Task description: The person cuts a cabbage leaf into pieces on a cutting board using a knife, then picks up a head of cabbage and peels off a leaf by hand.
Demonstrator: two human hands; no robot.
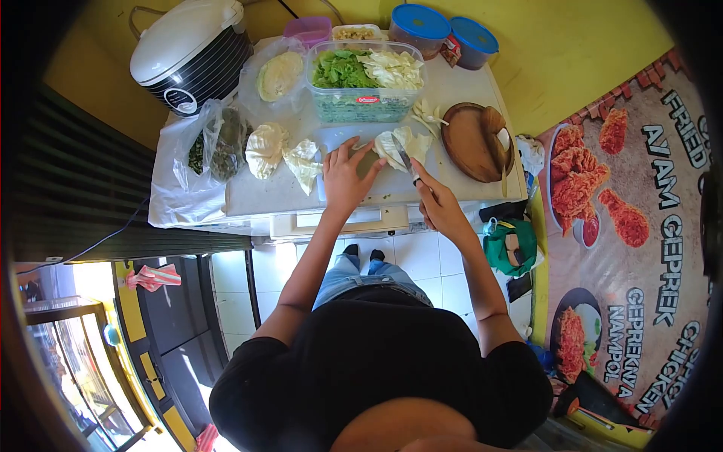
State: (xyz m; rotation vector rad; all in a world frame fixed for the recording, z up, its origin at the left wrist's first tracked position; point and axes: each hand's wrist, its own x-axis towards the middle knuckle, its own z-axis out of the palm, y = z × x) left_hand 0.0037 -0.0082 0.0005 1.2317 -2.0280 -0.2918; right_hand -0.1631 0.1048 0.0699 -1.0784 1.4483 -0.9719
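Note:
My right hand (438, 202) is closed around the handle of a knife (404, 160), whose blade lies over a pale cabbage leaf (410, 140) on a white cutting board (337, 141). Resting at the board's left part, my left hand (348, 175) has its fingers spread, with the fingertips near the leaf's left edge. Left of that hand are a loose cabbage leaf (303, 164) and a cabbage piece (266, 151). Behind the board stands a clear plastic container (367, 107) filled with green leaves (340, 70) and cut cabbage (395, 69).
A wooden mortar with pestle (465, 143) sits right of the board, beside cabbage scraps (428, 113). Bagged cabbage (280, 77), a bag of dark greens (226, 147) and a rice cooker (192, 56) stand left. Blue-lidded tubs (419, 22) and a purple bowl (309, 30) line the back.

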